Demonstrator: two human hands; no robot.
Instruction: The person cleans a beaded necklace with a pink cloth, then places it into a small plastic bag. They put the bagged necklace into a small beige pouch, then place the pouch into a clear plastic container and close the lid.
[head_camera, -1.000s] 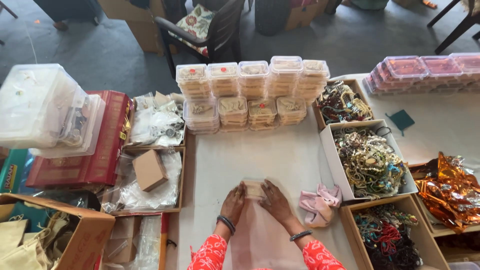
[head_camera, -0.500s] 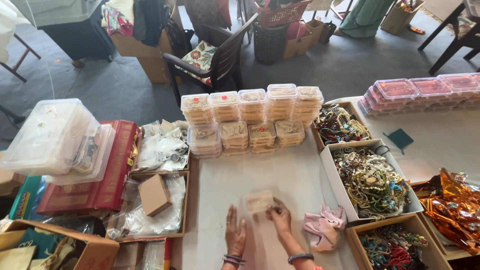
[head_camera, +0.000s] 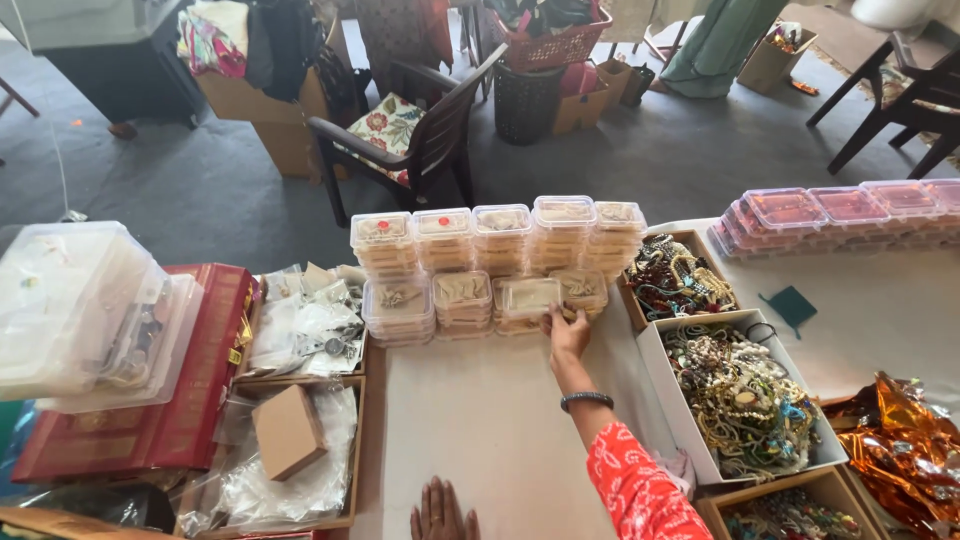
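Note:
My right hand (head_camera: 567, 335) reaches forward across the table and grips a small clear plastic box (head_camera: 528, 297), setting it on the front row of stacked clear boxes (head_camera: 465, 297). A taller back row of the same stacked boxes (head_camera: 500, 235) stands behind it. A dark bangle sits on that wrist, below a red patterned sleeve. My left hand (head_camera: 441, 512) lies flat on the pale table cover (head_camera: 480, 430) at the bottom edge, fingers apart, holding nothing.
Open boxes of beaded jewellery (head_camera: 745, 395) line the right side. Pink-lidded containers (head_camera: 830, 215) sit at the far right. On the left are a tray of plastic bags with a brown carton (head_camera: 288, 432), red cases (head_camera: 150, 430) and clear tubs (head_camera: 75, 310). A wooden chair (head_camera: 410, 135) stands beyond.
Both hands were together on the small box near the table's front. My right hand has since carried it forward to the stacks, while the left stayed behind flat. The view tilted up.

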